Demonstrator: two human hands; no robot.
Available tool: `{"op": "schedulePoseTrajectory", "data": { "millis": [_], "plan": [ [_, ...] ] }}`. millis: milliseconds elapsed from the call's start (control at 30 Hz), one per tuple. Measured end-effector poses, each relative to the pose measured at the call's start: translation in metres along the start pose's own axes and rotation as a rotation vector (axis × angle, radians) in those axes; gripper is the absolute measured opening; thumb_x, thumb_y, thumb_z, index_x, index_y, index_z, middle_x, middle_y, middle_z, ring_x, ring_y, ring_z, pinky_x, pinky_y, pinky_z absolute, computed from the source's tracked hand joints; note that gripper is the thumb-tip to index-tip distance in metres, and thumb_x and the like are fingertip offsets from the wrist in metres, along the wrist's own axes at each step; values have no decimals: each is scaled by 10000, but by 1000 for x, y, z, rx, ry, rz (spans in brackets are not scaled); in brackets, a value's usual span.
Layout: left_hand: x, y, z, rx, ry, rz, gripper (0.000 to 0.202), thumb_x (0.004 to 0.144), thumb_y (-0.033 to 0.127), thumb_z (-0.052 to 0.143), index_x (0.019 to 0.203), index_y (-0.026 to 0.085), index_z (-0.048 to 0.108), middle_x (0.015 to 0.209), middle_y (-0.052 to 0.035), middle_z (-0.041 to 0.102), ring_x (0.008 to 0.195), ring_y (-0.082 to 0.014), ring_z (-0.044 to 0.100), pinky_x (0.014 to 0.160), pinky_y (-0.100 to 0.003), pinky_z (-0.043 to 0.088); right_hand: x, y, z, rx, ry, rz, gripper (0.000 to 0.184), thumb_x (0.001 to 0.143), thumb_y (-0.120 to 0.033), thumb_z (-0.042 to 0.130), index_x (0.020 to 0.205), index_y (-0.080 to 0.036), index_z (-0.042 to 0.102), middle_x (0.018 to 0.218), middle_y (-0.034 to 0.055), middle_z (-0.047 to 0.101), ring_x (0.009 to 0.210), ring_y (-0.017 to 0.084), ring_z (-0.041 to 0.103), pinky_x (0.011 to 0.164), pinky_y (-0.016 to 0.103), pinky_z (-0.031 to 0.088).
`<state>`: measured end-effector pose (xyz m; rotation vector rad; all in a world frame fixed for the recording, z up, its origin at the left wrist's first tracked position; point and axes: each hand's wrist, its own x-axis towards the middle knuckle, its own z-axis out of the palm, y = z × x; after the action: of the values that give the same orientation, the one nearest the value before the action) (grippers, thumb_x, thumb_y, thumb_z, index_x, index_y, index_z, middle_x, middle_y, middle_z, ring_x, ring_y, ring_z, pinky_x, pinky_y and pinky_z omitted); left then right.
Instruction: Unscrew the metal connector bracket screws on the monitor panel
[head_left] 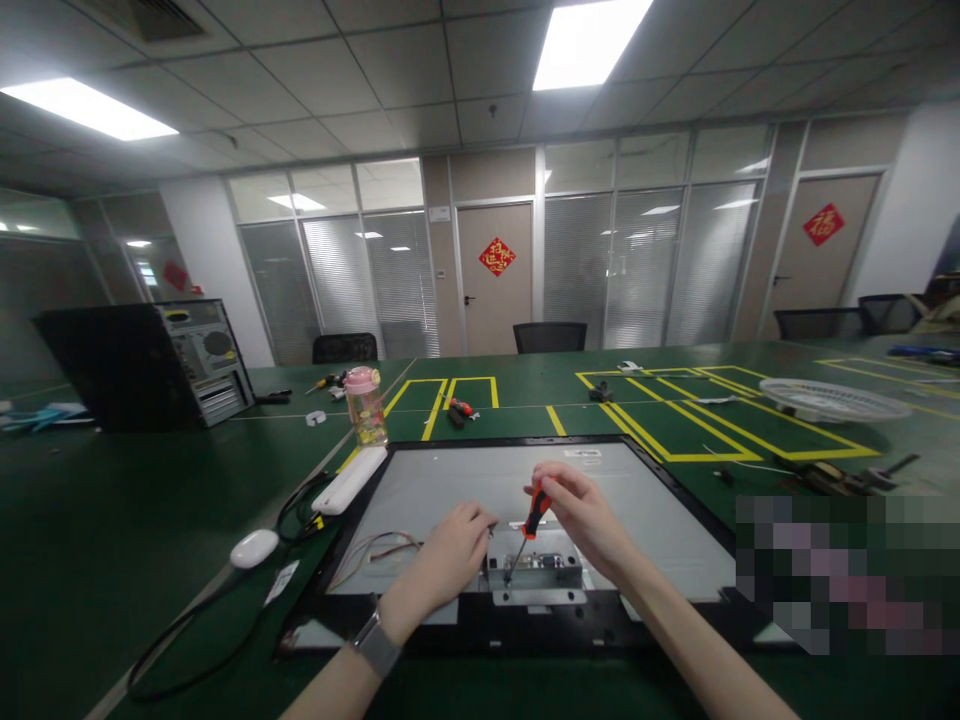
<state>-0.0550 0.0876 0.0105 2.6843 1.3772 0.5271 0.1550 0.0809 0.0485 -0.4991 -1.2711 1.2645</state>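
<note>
A flat monitor panel [660, 510] lies face down on the green table, its grey metal back up and a black bezel round it. My right hand [581, 515] grips a screwdriver [531, 525] with a red and black handle, its tip down on the small metal bracket [536, 572] near the panel's front edge. My left hand [450, 555] is closed in a pinch beside the bracket's left end; what it pinches is too small to see. Thin coloured wires [375, 548] loop out to the left of that hand.
A white bar-shaped part [349, 481] and a white mouse [253, 548] with black cable lie left of the panel. A pink-lidded bottle [365, 405], a PC tower [142, 365], loose tools [459, 408] and a white fan grille [832, 400] stand farther back. Chairs line the far edge.
</note>
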Motion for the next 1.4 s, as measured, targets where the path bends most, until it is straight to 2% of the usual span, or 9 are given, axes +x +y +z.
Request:
{"op": "schedulePoseTrajectory", "data": {
  "millis": [133,367,467,600,700,900,1100,1267,1400],
  "plan": [
    [1,0,1,0,4,-7,268,962,144,373,1107,194,593,1041,-56,569,984,-192,523,859,-306,427,-2,-7,4,48,-64,15,313,775,-408,726,1059,-280,694,794,2,657,745,183,638,765,354,516],
    [1,1,1,5,2,-5,271,957,133,370,1086,190,601,1030,-56,570,979,-191,527,864,-309,427,-2,-9,8,20,-24,-12,260,786,-466,699,850,-215,718,931,68,689,869,221,639,886,408,483],
    [1,0,1,-4,5,-4,271,959,133,366,1085,188,598,1026,-56,569,985,-189,527,874,-309,425,-1,-4,6,-22,19,-61,218,744,-444,743,774,-230,723,915,40,653,785,192,624,803,370,522],
    [0,1,0,-13,4,-8,263,958,136,371,1081,185,598,1026,-55,569,982,-189,525,873,-309,425,-1,-3,5,6,6,-16,216,749,-412,747,901,-260,731,758,12,643,709,180,622,677,318,534],
    [0,2,-1,-6,-8,-15,264,963,144,363,1083,185,595,1021,-54,568,975,-189,523,867,-310,425,-2,-7,6,22,-10,2,294,755,-412,740,1008,-266,704,797,23,678,759,196,641,693,325,531],
    [1,1,0,-2,-11,-12,272,955,134,362,1089,183,594,1020,-57,567,980,-192,522,868,-314,427,-1,-8,7,53,-28,0,254,794,-450,694,883,-213,717,914,66,706,908,230,642,884,392,481],
    [0,2,-1,-6,2,1,264,955,128,367,1077,190,593,1015,-51,568,981,-187,521,862,-301,427,-1,0,6,2,-28,-53,163,743,-405,757,765,-257,693,722,-10,629,771,194,650,833,373,514],
    [0,2,-1,-3,7,-1,257,951,123,382,1071,186,600,1021,-49,568,974,-186,521,863,-300,425,-3,-3,9,24,-67,-16,287,778,-415,725,1024,-270,699,779,15,668,763,198,655,707,344,536],
    [0,-1,2,0,4,8,262,953,119,376,1083,188,593,1044,-51,566,987,-183,519,880,-299,421,-5,-6,11,2,-56,-46,233,856,-433,633,1007,-268,700,898,40,695,855,204,652,782,353,522]
  ]
}}
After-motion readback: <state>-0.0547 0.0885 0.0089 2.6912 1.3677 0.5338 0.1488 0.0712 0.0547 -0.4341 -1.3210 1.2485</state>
